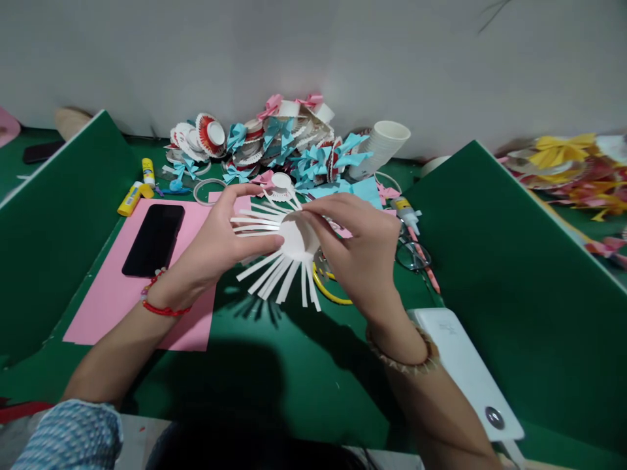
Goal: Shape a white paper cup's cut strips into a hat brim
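Note:
A white paper cup is held above the green table, its wall cut into many narrow strips that fan outward round its base. My left hand grips it from the left, thumb at the edge of the round base and fingers behind the strips. On the other side my right hand pinches a strip at the upper right between thumb and fingertips. The strips at the lower side spread freely, and their shadow falls on the table.
Pink paper lies left under a black phone. Finished paper crafts and stacked cups stand at the back. Glasses, a glue bottle and a white device are right. Green dividers flank both sides.

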`<state>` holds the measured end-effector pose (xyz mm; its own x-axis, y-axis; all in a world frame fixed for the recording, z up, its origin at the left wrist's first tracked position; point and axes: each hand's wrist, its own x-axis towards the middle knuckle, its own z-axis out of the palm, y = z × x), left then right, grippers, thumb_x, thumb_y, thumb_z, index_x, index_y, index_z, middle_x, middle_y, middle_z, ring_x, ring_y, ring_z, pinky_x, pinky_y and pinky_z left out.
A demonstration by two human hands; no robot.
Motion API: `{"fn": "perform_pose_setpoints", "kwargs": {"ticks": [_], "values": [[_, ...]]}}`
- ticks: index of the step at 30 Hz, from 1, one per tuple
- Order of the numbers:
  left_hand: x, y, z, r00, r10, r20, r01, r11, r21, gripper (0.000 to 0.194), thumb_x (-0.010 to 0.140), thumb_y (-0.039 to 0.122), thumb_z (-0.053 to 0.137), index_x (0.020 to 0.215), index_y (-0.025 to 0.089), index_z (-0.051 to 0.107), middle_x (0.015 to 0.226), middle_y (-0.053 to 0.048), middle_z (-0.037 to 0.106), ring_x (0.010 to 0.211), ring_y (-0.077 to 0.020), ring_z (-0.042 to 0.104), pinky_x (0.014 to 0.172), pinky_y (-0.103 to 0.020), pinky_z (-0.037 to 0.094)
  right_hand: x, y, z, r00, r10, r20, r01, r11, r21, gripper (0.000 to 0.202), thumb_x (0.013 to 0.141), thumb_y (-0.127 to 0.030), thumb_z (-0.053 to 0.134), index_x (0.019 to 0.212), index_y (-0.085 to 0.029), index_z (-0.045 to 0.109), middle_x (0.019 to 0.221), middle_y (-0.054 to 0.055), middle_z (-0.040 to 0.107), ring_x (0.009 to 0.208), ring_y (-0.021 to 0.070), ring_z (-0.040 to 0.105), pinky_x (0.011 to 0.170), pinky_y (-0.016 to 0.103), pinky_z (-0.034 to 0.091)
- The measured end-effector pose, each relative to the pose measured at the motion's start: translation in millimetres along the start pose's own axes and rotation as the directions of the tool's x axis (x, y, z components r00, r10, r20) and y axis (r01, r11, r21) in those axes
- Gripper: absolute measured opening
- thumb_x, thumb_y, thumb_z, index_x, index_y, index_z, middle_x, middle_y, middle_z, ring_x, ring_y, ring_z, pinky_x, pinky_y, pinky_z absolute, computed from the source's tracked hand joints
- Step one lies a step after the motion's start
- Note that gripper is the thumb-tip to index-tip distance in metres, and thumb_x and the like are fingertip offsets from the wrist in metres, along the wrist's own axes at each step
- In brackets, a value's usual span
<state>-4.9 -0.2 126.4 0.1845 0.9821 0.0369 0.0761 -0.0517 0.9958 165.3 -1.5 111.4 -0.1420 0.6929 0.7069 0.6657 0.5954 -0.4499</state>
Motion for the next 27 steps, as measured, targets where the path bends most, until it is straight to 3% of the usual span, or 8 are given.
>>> {"fn": "perform_pose_setpoints", "kwargs": {"ticks": [4, 6, 10, 15, 21, 27], "values": [[3, -5, 1.8, 0.998, -0.006, -0.068, -0.003, 0.992, -0.128, 0.058, 0.058, 0.015, 0.075, 0.106, 0.021, 0.045, 0.078, 0.001, 0.063, 0.064, -0.0152, 0.064, 0.055, -0.025, 0.052, 2, -1, -3, 0.975, -0.070, -0.210, 0.046, 0.992, -0.116, 0.013, 0.082, -0.018, 0.056, 0.086, -0.023, 0.068, 0.091, 0.006, 0.070, 0.088, 0.0225, 0.064, 0.076, 0.039, 0.049], [3, -6, 2.4, 0.998, -0.010, -0.068, -0.001, 0.987, -0.162, 0.058, 0.060, 0.015, 0.075, 0.107, 0.020, 0.042, 0.080, 0.000, 0.064, 0.068, -0.0166, 0.066, 0.057, -0.026, 0.053, 1, -1, -3, 0.962, -0.111, -0.250, 0.071, 0.984, -0.164, 0.014, 0.082, -0.018, 0.057, 0.086, -0.024, 0.069, 0.090, 0.007, 0.070, 0.086, 0.0230, 0.064, 0.075, 0.039, 0.049], [-2, -3, 6.8, 0.995, 0.075, -0.070, -0.082, 0.991, -0.106, 0.056, 0.061, 0.016, 0.073, 0.108, 0.021, 0.042, 0.085, -0.001, 0.064, 0.079, -0.0191, 0.066, 0.063, -0.028, 0.054, -4, 0, 1, 0.982, -0.089, -0.168, 0.061, 0.985, -0.163, 0.020, 0.084, -0.016, 0.052, 0.086, -0.024, 0.070, 0.085, 0.006, 0.071, 0.079, 0.0214, 0.065, 0.070, 0.037, 0.051], [-10, 2, 14.9, 0.976, 0.180, -0.124, -0.180, 0.984, 0.009, 0.056, 0.059, 0.014, 0.073, 0.107, 0.022, 0.045, 0.099, -0.003, 0.061, 0.084, -0.0200, 0.065, 0.068, -0.030, 0.055, -6, 0, 3, 0.976, -0.102, -0.191, 0.061, 0.976, -0.209, 0.020, 0.085, -0.015, 0.051, 0.083, -0.024, 0.069, 0.078, 0.004, 0.071, 0.072, 0.0184, 0.065, 0.062, 0.031, 0.050], [-12, 5, 15.6, 0.974, 0.174, -0.147, -0.174, 0.985, 0.013, 0.055, 0.055, 0.011, 0.073, 0.103, 0.022, 0.049, 0.108, -0.004, 0.059, 0.088, -0.0206, 0.064, 0.070, -0.031, 0.056, -6, -4, 0, 0.993, -0.056, -0.107, 0.039, 0.988, -0.149, 0.017, 0.085, -0.015, 0.050, 0.081, -0.019, 0.065, 0.076, 0.006, 0.069, 0.069, 0.0172, 0.064, 0.062, 0.029, 0.047], [-10, 5, 12.4, 0.979, 0.128, -0.158, -0.136, 0.990, -0.039, 0.054, 0.055, 0.014, 0.074, 0.104, 0.020, 0.050, 0.096, -0.003, 0.062, 0.086, -0.0207, 0.064, 0.072, -0.032, 0.056, -4, 0, 3, 0.997, 0.018, -0.076, -0.020, 0.999, -0.028, 0.016, 0.085, -0.016, 0.049, 0.079, -0.018, 0.064, 0.075, 0.005, 0.068, 0.068, 0.0159, 0.062, 0.061, 0.028, 0.046]]}}
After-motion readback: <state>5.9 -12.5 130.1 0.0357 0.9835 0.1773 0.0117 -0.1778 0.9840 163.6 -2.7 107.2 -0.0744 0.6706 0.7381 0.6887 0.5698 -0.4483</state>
